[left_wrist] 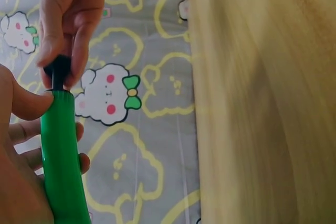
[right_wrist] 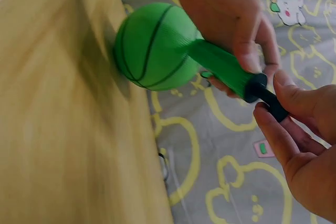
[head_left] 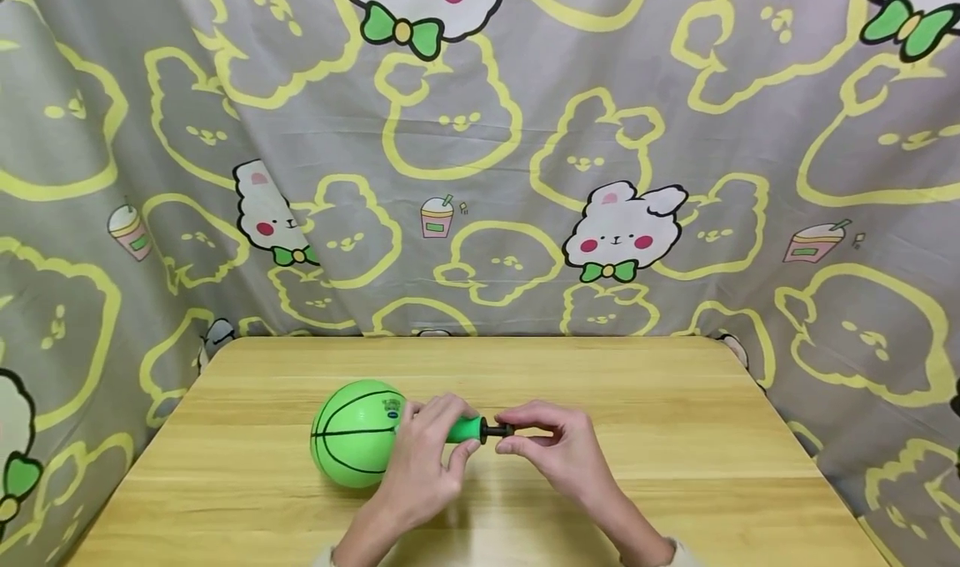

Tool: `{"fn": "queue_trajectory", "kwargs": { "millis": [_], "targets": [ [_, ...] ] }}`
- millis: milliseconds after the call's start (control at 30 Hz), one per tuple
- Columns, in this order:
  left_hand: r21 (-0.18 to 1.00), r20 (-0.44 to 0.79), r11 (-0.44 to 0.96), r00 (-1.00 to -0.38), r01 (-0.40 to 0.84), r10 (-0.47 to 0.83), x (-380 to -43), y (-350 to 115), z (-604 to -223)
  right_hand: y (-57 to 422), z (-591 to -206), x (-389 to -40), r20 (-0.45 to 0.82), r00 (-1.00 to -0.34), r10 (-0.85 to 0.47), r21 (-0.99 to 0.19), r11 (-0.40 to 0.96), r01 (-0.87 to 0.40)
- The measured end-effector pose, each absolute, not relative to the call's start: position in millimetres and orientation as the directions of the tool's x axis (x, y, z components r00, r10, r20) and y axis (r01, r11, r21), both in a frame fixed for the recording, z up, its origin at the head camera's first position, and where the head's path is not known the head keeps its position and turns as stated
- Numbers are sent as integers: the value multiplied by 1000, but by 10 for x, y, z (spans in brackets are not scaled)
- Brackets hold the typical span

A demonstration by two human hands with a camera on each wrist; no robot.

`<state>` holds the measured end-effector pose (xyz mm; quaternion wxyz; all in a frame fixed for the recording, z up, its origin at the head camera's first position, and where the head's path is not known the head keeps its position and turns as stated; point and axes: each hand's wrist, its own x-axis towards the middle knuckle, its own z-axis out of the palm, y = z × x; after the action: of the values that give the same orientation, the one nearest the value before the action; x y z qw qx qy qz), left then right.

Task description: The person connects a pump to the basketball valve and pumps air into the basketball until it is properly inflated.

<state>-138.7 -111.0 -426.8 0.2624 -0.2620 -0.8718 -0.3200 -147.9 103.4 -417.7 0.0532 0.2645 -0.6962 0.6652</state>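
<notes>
A green ball with black basketball lines (head_left: 352, 434) is on the left of the table, at the far end of a green hand pump (right_wrist: 223, 69). My left hand (head_left: 427, 459) grips the pump's green barrel, with the thumb along the side near its black collar. The short black rod and handle (head_left: 501, 430) stick out of the barrel toward the right. Between thumb and fingers, my right hand (head_left: 558, 450) pinches that black handle. In the right wrist view, the barrel's other end meets the ball; the joint itself is hidden from the head view by my left hand.
The wooden table (head_left: 675, 450) extends around both hands. Behind it and along the sides hangs a grey curtain (head_left: 510, 158) printed with yellow outlines and white cartoon animals.
</notes>
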Motion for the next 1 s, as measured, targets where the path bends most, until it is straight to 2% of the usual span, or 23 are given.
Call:
{"fn": "queue_trajectory", "kwargs": {
  "millis": [233,1000],
  "targets": [
    [422,610,657,-732,625,304,-1383,-1109,-4272,993,-4213,-1464,388,-878,-280,-914,8,-406],
    [483,586,638,-763,600,274,-1457,-1206,-4250,1370,-3920,-1514,373,-858,-354,-897,99,-432]
  ]
}}
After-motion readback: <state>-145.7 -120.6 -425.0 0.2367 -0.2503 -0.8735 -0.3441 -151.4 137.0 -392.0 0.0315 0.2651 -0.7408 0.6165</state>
